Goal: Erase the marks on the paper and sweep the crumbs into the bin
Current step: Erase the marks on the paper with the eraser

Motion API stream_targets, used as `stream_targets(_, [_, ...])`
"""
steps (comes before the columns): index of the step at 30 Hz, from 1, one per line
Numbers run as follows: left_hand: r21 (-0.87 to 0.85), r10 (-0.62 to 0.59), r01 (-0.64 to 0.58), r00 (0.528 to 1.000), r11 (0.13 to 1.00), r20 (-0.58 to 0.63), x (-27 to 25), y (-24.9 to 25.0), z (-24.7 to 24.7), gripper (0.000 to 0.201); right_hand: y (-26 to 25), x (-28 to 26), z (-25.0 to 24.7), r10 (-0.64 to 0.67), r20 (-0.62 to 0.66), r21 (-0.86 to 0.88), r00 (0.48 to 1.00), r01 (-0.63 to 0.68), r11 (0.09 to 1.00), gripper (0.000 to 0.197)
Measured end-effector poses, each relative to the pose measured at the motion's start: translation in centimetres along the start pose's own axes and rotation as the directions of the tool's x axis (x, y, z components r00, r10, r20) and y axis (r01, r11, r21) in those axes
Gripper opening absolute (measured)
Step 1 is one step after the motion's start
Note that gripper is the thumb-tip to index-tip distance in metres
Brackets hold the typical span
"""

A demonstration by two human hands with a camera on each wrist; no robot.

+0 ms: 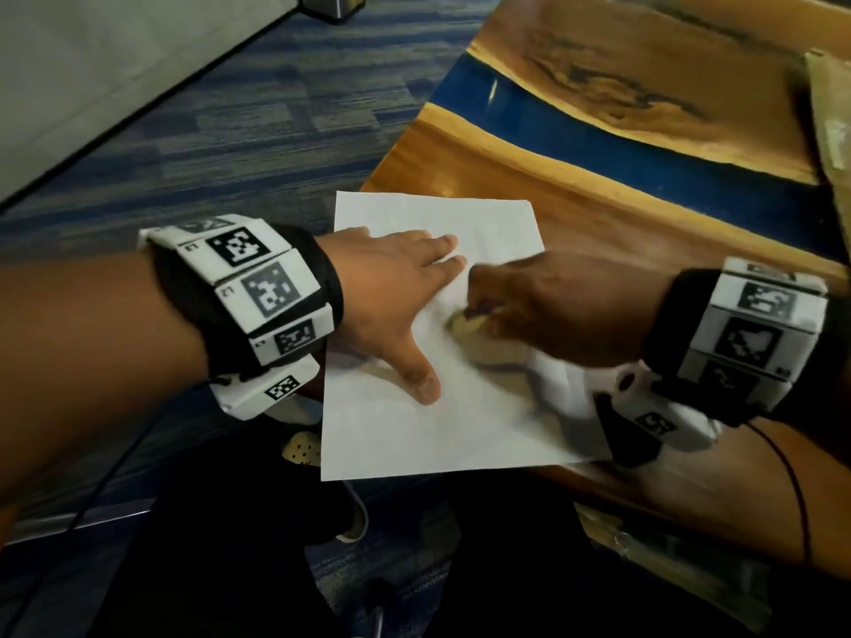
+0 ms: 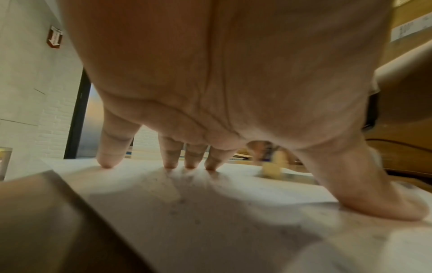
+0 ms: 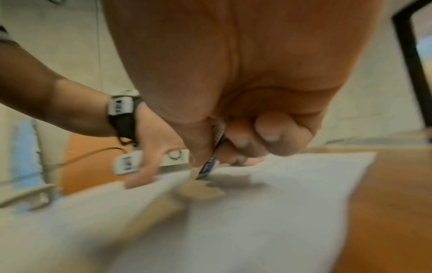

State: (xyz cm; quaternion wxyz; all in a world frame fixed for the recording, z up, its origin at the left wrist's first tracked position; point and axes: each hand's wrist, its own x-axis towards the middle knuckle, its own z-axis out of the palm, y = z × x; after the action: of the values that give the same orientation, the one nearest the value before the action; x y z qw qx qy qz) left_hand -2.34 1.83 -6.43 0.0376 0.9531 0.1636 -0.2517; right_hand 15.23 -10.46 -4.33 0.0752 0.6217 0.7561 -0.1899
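A: What is hard to make out?

B: The right hand (image 1: 543,310) is smeared with blur in the head view. Its fingers are curled and pinch an eraser (image 3: 209,169) with a dark blue sleeve; the pale tip touches the sheet of paper (image 1: 414,435). Any pencil marks are too faint to tell. Small specks, likely crumbs (image 2: 174,195), lie under the left hand (image 1: 391,287).

A: And that hand?

B: Flat on the paper, fingers straight and slightly spread, thumb (image 1: 421,377) splayed toward the near edge.

A: Where does the paper sit?

B: On the near left corner of the wooden table (image 1: 598,209), its left part hanging past the table's edge over the carpet (image 1: 207,131). A metal bin (image 1: 329,6) stands on the floor well away, cut off at the top of the frame. A cardboard box (image 1: 829,122) is cropped at the right.
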Motion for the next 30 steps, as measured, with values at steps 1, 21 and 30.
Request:
stream_targets(1, [-0.003,0.006,-0.006,1.000,1.000,0.000,0.0,0.1,0.1,0.146,-0.6,-0.2,0.5,-0.076,0.041,0.058,0.996,0.074,0.996,0.022])
stream_targets(21, [-0.077,0.031,-0.032,0.999,0.997,-0.014,-0.5,1.4,0.7,0.142,-0.4,-0.2,-0.7,0.076,0.048,-0.010,0.996,-0.075,0.997,0.026])
stream_targets(30, [-0.071,-0.080,0.083,0.996,0.994,0.040,-1.5,-0.4,0.8,0.134,1.7,-0.1,-1.4,0.300,0.053,-0.071,0.952,-0.296,0.953,0.018])
